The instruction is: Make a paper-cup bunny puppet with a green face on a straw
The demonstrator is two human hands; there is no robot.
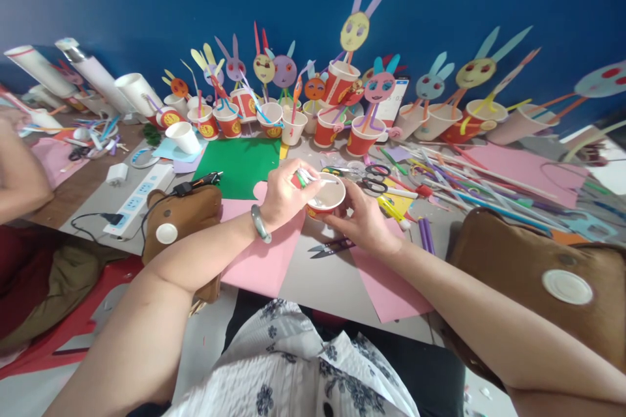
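Observation:
A red-and-white paper cup (325, 199) is in front of me with its open mouth tipped towards me. My right hand (369, 220) wraps its fingers around the cup's right side and base. My left hand (288, 192), with a bracelet at the wrist, is closed at the cup's left rim. It pinches a thin white stick (328, 181) that reaches over the mouth; some green shows by the fingers. The stick's exact kind is unclear. Below the cup lie dark thread snips (330, 248) beside pink paper (261, 251).
Paper cups with rabbit-faced figures (375, 86) line the blue wall. Scissors (374, 179) and many coloured pipe cleaners (450, 176) lie to the right. A power strip (139, 199), green sheet (237, 166) and brown plush bags (518, 267) are around. Another person's arm (19, 169) is at far left.

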